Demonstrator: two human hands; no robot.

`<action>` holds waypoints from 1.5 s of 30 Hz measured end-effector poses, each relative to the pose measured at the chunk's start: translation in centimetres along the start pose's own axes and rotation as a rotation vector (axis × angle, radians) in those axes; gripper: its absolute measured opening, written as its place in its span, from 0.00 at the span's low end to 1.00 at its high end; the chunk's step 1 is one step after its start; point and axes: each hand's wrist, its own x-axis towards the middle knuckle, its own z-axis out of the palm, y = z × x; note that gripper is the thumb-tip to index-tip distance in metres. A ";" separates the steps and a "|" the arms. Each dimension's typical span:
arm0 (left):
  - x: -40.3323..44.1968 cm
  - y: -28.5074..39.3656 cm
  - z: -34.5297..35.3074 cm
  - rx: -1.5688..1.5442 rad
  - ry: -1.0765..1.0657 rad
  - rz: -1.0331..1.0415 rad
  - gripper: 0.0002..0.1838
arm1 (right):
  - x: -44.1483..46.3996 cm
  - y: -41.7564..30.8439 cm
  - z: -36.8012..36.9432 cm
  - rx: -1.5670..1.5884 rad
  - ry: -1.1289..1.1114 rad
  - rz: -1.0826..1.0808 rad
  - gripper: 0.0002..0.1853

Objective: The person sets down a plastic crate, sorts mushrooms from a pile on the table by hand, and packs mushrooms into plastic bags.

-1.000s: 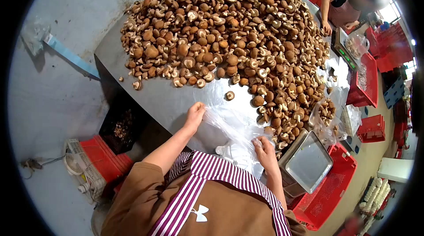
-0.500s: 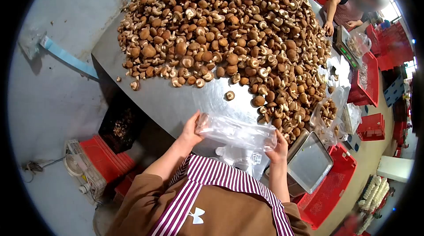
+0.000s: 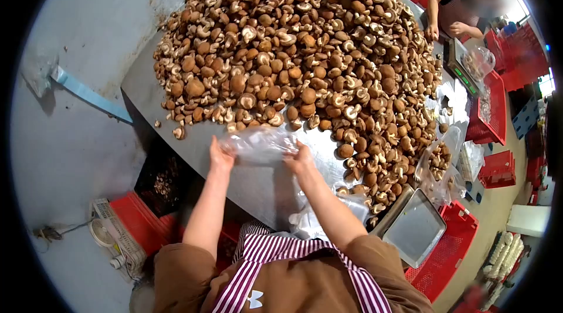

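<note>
A clear plastic bag [image 3: 261, 144] is stretched sideways between my hands, over the near edge of a large heap of brown shiitake mushrooms [image 3: 305, 61]. My left hand [image 3: 221, 153] is closed on the bag's left end. At the other end, my right hand [image 3: 300, 158] grips it with bent fingers. The bag looks flat and crumpled, with no mushrooms visible in it. Below it lies the metal tabletop [image 3: 258, 190]. More clear plastic bags [image 3: 311, 219] lie by the table's near edge, partly behind my right forearm.
A metal tray [image 3: 415, 228] sits at the right, above a red crate [image 3: 451, 248]. Beyond it is a bag holding mushrooms [image 3: 440, 160]. A co-worker [image 3: 451, 2] stands by a digital scale [image 3: 462, 70]. Dark [image 3: 164, 178] and red crates are low on the left.
Both my hands have moved forward and to the left with the plastic bag, from near my body to the edge of the mushroom heap. They are closer together now.
</note>
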 end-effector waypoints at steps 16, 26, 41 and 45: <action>1.6 -9.5 15.9 0.813 -0.340 -0.064 0.31 | -7.2 -10.8 -5.2 0.427 0.013 -0.366 0.19; 6.8 -8.4 13.7 0.306 -0.203 -0.187 0.34 | -7.9 -11.3 2.3 -0.207 0.025 -0.517 0.53; 4.0 -8.8 17.3 0.797 -0.385 -0.150 0.24 | -11.6 -17.7 0.9 -0.727 0.094 -0.473 0.40; 3.0 -9.3 20.4 1.013 -0.484 -0.125 0.35 | -10.6 -16.3 3.6 -1.108 0.314 -0.686 0.45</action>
